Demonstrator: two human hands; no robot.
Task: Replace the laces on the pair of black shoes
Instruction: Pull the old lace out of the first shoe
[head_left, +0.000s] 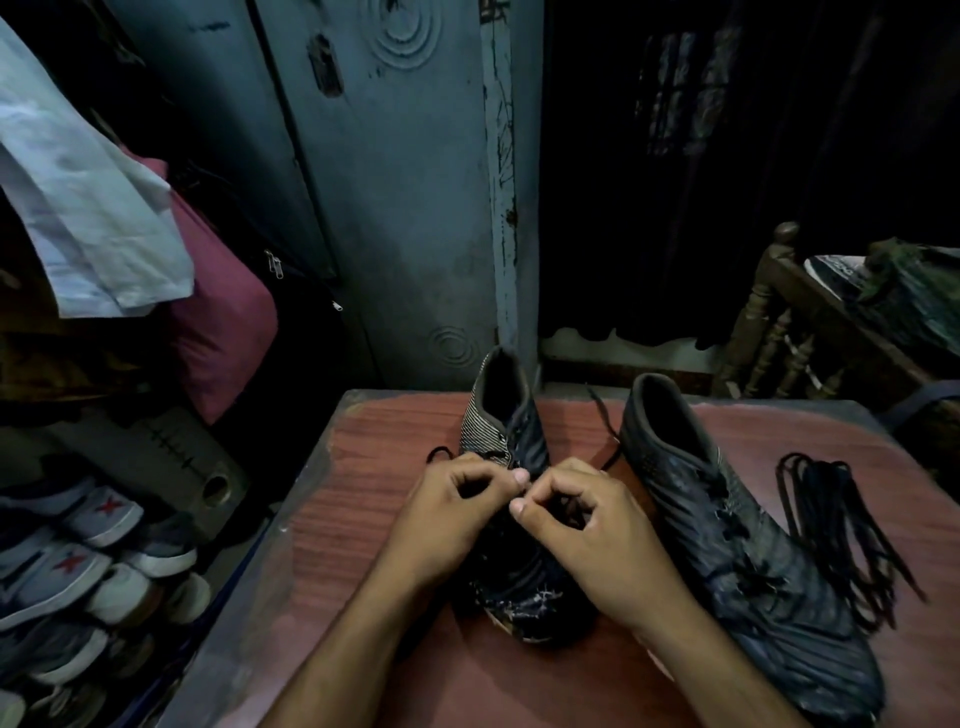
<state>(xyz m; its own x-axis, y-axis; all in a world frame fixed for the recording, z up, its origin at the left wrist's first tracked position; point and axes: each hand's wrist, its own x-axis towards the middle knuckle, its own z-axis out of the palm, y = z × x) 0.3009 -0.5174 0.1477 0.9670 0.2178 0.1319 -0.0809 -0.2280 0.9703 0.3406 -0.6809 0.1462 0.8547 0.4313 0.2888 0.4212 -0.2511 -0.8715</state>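
left hand (441, 512): bare, no rings | right hand (592, 530): bare | forearms: bare, no sleeves, no watch

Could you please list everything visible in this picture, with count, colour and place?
table: one, reddish-brown wood grain, centre foreground.
left shoe: one, black with striped side, mid-table under the hands.
right shoe: one, black, laced, right of the first.
loose laces: one bundle, black, on the table right of the right shoe.
sneakers: several, grey and white with red stars, piled lower left.
white cloth: one, hanging upper left.
maroon bag: one, left, below the cloth.
door: one, blue-grey, behind the table.
left hand: pinching a lace over the left shoe.
right hand: pinching a lace beside it.
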